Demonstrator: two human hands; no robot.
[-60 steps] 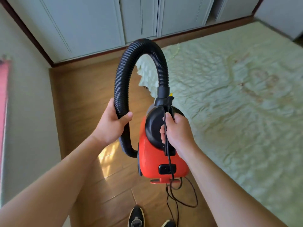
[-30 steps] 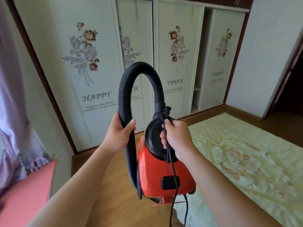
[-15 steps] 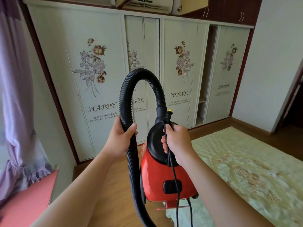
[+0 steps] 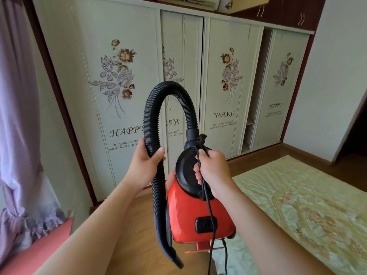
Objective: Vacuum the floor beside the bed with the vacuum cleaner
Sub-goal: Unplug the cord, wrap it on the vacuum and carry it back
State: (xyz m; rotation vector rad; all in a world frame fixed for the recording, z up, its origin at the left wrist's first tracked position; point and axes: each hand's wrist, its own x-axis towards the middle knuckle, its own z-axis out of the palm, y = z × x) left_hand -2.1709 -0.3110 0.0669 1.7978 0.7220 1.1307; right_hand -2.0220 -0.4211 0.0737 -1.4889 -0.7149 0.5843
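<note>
A small red vacuum cleaner [image 4: 190,213] with a black top hangs in the air in front of me. My right hand [image 4: 213,169] grips its black handle, with the black power cord [image 4: 210,221] running under the fingers and down. A ribbed black hose [image 4: 155,120] arches up from the top of the cleaner and drops down on the left. My left hand [image 4: 146,165] is closed around that hose. The hose's free end [image 4: 174,259] dangles above the wooden floor [image 4: 139,231]. The bed [image 4: 301,211], under a pale green quilt, fills the lower right.
White sliding wardrobe doors [image 4: 123,80] with flower prints and the word HAPPY fill the wall ahead; one door at the right stands ajar. A purple curtain [image 4: 17,135] and a pink ledge [image 4: 39,253] are at the left. A dark doorway [image 4: 355,132] opens at the right.
The view has tilted up from the floor and bed to the wardrobe. Both hands keep their grips, and the vacuum cleaner stays lifted; the hose's end now shows.
</note>
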